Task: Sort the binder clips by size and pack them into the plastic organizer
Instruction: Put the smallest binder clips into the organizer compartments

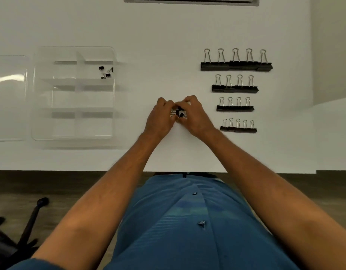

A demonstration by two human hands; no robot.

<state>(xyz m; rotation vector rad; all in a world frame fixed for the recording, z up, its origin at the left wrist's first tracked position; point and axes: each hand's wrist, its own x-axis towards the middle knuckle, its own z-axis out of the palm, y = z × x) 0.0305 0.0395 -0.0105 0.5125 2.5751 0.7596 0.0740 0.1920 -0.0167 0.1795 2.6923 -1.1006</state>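
Item: tiny binder clips (179,113), a small cluster on the counter (168,36), mid-front. Your left hand (161,118) and right hand (195,115) were together, fingers pinched around that cluster. Organizer (73,93), clear plastic, left; a few tiny clips lay in its upper right compartment. Four sorted rows (236,90) stood to your right, largest farthest. Handling, judged: light, stiff, slippery wire loops; you did best gripping the black bodies.

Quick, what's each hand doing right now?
Left hand: fingers closed on a bunch of small black binder clips.
Right hand: fingers closed on the same bunch.
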